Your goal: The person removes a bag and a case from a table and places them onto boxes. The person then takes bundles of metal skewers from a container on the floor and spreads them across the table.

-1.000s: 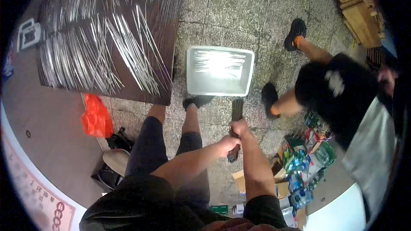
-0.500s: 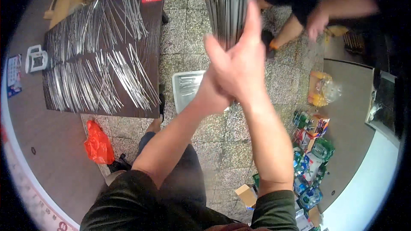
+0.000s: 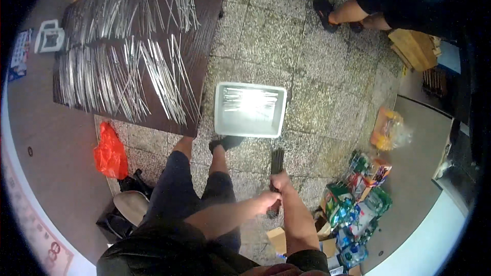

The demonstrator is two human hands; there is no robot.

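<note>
A tight bundle of thin metal skewers [image 3: 276, 161] stands nearly on end in front of me, low over the tiled floor. My right hand [image 3: 280, 180] is wrapped round its upper middle. Just below it, my left hand [image 3: 267, 200] grips the same bundle, with the ends showing beneath. Beyond my hands, a white plastic tub [image 3: 250, 129] on the floor holds more skewers [image 3: 240, 101] lying crosswise, under a bright glare. On the dark table [image 3: 192, 79] to the left, many skewers [image 3: 102, 79] are spread in two rows.
Another person's legs [image 3: 353, 13] are at the far right, near a cardboard piece [image 3: 417, 51]. Bottles and boxes [image 3: 360, 209] pile up along the right side. A red plastic bag [image 3: 110, 153] and a stool [image 3: 132, 207] are at the left.
The bundle has come down from high in front of me to low near the floor, both hands still round it. The tub now shows fully. The other person's arm has left the view.
</note>
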